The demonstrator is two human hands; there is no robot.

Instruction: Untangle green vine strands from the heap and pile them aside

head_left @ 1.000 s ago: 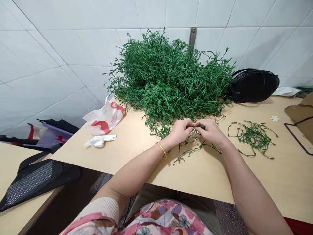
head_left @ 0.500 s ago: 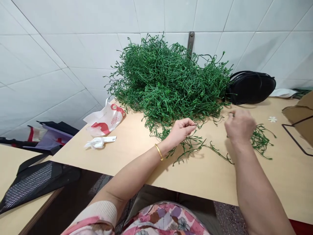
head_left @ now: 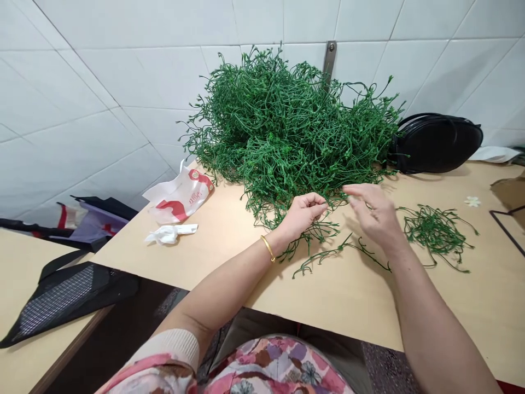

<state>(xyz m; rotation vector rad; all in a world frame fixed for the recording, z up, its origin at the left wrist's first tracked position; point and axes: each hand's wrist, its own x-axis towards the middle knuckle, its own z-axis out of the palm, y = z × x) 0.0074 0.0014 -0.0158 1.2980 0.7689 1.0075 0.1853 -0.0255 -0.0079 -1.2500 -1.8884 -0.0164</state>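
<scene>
A large heap of thin green plant stems (head_left: 287, 126) with small budded tips lies in front of me. At its near edge my left hand (head_left: 301, 219) is pinched closed on a green stem, with more sprigs under and beside the palm. My right hand (head_left: 373, 213) is just to the right of it, fingers stretched and thumb apart, with nothing visible in it. Loose green sprigs (head_left: 324, 254) lie on the table below both hands. A smaller pile of green stems (head_left: 437, 232) sits right of my right wrist.
A red-and-white plastic wrapper (head_left: 180, 194) and a crumpled white tissue (head_left: 168, 234) lie on the left of the table (head_left: 229, 262). A black bag (head_left: 441, 143) stands at the back right, near a white flower-shaped piece (head_left: 472, 201). Cardboard (head_left: 508, 194) is at the right edge.
My right hand has moved left from beside the small pile toward my left hand, and its closed fingers have opened. The left hand keeps its pinch. The view has shifted slightly.
</scene>
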